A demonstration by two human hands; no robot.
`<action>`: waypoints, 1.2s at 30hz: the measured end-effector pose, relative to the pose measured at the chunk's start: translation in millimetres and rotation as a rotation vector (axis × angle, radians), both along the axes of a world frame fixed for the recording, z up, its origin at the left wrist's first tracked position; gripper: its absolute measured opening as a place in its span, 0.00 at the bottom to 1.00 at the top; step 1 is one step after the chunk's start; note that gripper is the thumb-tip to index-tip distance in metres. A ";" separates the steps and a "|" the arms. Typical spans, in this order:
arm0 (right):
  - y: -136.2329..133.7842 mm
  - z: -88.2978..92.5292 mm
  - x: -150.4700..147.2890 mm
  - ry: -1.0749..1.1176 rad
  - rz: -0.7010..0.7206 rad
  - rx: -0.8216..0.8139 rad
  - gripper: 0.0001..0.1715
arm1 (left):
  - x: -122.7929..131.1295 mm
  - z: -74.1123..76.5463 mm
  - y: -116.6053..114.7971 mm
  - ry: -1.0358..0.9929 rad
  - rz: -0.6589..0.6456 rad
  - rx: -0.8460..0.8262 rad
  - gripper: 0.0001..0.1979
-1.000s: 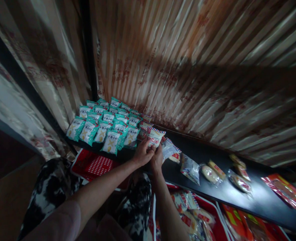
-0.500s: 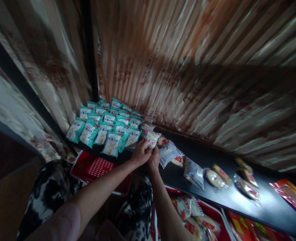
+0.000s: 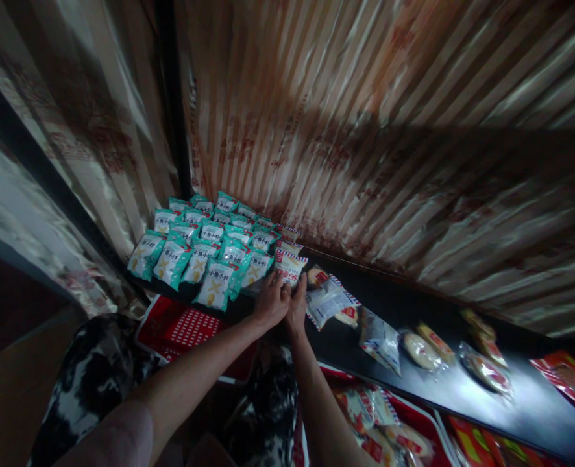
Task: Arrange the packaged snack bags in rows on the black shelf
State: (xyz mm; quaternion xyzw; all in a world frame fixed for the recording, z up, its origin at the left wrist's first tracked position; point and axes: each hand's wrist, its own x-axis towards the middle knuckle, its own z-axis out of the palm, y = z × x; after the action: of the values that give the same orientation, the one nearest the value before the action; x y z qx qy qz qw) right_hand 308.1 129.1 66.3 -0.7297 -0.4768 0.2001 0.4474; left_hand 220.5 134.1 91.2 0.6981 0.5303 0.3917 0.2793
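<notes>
Between my two hands is a cream snack packet [image 3: 290, 266] with red print and a striped top edge. My left hand [image 3: 272, 301] grips its lower left side, fingers closed. On the lower right side, my right hand [image 3: 297, 307] is curled against the packet. Directly left of it stand rows of teal and white snack packets [image 3: 218, 283] on the black shelf [image 3: 414, 301]. Behind the held packet, more striped-edge packets [image 3: 288, 241] line up toward the curtain. A silvery packet [image 3: 327, 303] lies just right of my right hand.
Further right on the shelf lie another silvery packet [image 3: 379, 340], wrapped round cakes [image 3: 421, 350] and a red packet [image 3: 567, 379]. Below the shelf are a red basket [image 3: 190, 327] and a basket of mixed packets [image 3: 428, 415]. Pleated curtains [image 3: 317, 117] hang behind.
My hands have shifted slightly left with the cream packet, which now sits straighter, in line with the striped-edge packets behind it. The view has moved a little.
</notes>
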 end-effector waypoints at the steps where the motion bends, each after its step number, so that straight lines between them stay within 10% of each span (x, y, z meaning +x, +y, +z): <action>1: 0.8 -0.9 0.5 -0.010 0.012 0.011 0.45 | 0.6 0.6 -1.0 0.011 0.009 -0.007 0.22; 22: 6.3 1.2 1.5 -0.001 0.068 0.082 0.43 | -40.5 -7.1 -30.9 0.179 -0.191 0.371 0.23; 30: 10.7 -3.1 -1.1 -0.009 0.069 0.094 0.48 | -121.6 -22.8 -52.5 0.378 0.315 0.452 0.25; 36: 13.5 -3.9 -0.8 -0.037 0.049 0.051 0.51 | -146.7 -34.8 -34.1 0.416 0.363 0.423 0.31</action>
State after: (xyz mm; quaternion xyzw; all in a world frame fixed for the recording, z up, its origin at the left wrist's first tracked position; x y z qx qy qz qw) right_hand 307.3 142.6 62.5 -0.7098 -0.5075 0.1853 0.4519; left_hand 73.8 100.1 56.4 0.6998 0.5984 0.3856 -0.0596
